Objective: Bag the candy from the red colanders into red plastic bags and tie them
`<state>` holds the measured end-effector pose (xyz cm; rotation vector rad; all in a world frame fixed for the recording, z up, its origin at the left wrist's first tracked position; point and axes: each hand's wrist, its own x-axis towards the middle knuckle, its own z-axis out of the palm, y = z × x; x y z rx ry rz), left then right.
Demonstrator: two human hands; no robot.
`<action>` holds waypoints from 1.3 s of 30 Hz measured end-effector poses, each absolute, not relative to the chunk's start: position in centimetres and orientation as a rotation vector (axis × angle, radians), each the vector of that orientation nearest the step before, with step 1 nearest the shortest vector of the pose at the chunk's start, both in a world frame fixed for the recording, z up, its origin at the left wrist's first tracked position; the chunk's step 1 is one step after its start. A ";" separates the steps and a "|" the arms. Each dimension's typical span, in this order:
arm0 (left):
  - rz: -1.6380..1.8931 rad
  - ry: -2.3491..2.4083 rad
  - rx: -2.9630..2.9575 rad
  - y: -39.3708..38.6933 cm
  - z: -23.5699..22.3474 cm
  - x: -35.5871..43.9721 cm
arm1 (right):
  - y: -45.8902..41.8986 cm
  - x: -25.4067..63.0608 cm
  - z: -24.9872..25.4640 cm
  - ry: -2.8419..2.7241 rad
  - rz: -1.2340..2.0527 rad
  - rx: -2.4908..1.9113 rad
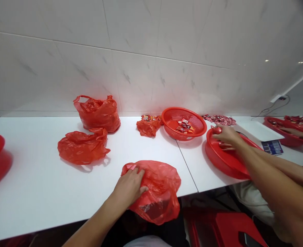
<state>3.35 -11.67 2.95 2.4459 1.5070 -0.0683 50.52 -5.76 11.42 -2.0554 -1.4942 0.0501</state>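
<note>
Head view, your left hand [129, 187] open on a red plastic bag [159, 195], table edge [50, 226] just below it, your right hand [225, 135] closed on a small red item [217, 130] right of the bag.

The left hand [129, 187] and right hand [225, 137] are seen bare, as are both forearms [94, 219]. Dark clothing [141, 226] is worn at the lap, with pale cloth [146, 242] shown below it at the near edge.

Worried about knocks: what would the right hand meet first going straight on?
The right hand would probably meet the left rim of the red plastic tray first, with the red mesh basket beyond it, though depth is unclear.
</note>
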 end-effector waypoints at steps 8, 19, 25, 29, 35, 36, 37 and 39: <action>-0.177 1.577 2.418 -9.2 4.7 7.1 | -16.1 29.6 13.8 -2.232 0.575 -1.308; 0.130 1.076 2.604 -11.0 6.5 2.7 | -7.6 23.6 4.2 -2.359 0.670 -1.887; 0.830 0.801 2.531 -10.5 8.8 -1.3 | -8.3 26.0 8.2 -2.166 0.535 -1.677; 1.006 0.910 2.540 -9.9 9.6 -3.2 | -8.6 28.4 9.3 -1.986 0.127 -1.927; 1.042 1.209 2.485 -9.8 9.2 -4.4 | -6.4 29.7 8.2 -2.068 0.203 -2.199; 1.046 1.288 2.476 -9.7 9.0 -4.6 | -6.0 29.6 8.3 -2.064 0.213 -2.197; 1.031 1.392 2.463 -9.6 8.8 -4.8 | -5.7 29.5 8.6 -2.051 0.216 -2.179; 0.909 1.672 2.391 -9.1 8.5 -5.5 | -5.3 29.4 9.4 -2.017 0.257 -2.088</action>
